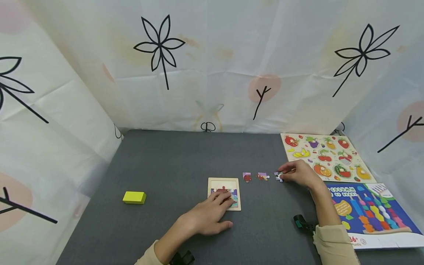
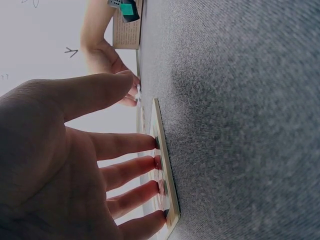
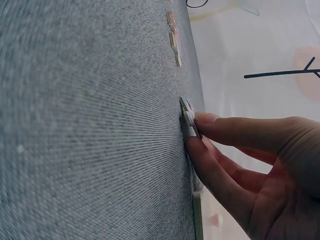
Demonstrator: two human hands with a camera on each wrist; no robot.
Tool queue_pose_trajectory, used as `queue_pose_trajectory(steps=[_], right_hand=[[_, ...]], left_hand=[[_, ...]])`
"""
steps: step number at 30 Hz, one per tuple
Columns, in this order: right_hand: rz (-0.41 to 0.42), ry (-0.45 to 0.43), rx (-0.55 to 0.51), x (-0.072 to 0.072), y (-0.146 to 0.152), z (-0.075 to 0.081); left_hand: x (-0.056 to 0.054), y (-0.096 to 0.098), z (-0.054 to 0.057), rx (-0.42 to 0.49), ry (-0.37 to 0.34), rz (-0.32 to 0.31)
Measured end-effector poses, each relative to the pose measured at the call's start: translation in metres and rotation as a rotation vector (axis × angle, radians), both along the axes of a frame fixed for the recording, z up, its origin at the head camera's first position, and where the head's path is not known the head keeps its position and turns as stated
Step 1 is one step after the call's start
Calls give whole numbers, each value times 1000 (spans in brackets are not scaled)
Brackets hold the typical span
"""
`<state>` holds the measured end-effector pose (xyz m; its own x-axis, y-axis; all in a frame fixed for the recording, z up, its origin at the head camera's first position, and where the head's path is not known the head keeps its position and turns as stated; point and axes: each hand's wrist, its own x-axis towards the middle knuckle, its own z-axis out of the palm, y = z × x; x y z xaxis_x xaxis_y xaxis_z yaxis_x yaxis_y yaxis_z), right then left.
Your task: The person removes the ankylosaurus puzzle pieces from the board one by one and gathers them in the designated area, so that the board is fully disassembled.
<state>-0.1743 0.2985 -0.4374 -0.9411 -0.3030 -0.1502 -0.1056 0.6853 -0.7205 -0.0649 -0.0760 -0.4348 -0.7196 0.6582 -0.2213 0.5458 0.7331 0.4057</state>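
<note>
A small wooden puzzle frame [image 1: 224,181] lies on the dark table, its lower part filled with colourful pieces. My left hand [image 1: 212,214] rests on it with outstretched fingers, and in the left wrist view the fingertips [image 2: 159,187] touch the pieces inside the rim. To the right, my right hand [image 1: 299,173] pinches a jigsaw piece [image 1: 278,176] between thumb and fingers. The right wrist view shows that piece [image 3: 188,116] tilted, one edge near the table. Two loose jigsaw pieces, one reddish [image 1: 247,177] and one purple and red [image 1: 263,176], lie in a row between the hands.
A yellow block [image 1: 134,197] sits at the left on the grey table [image 1: 172,158]. At the right lie a fruit picture board [image 1: 318,156] and, nearer, a blue printed box [image 1: 374,209] beside the right forearm. Patterned white cloth [image 1: 212,55] encloses the table's back and sides.
</note>
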Motion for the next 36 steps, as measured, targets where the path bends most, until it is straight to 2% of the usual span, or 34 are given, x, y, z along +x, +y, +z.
queue_pose_trajectory(steps=[9,17,21,22,28,29,36], right_hand=[[-16,-10,-20,2,2,3],[4,-4,-44,2,0,8],[35,5,-100,3,-6,5],[49,4,-117,3,-7,5],[144,14,-225,5,-16,0],[158,21,-234,6,-18,0],[194,25,-262,7,-38,1]], left_hand=[[0,0,-2,1,-2,-4],[0,0,0,7,-12,-1],[-1,-2,-1,20,-13,-7],[-2,-3,-5,27,8,-18],[-5,-5,-7,44,3,-12],[-5,-4,-4,44,-19,-1],[-7,-7,-4,76,-39,13]])
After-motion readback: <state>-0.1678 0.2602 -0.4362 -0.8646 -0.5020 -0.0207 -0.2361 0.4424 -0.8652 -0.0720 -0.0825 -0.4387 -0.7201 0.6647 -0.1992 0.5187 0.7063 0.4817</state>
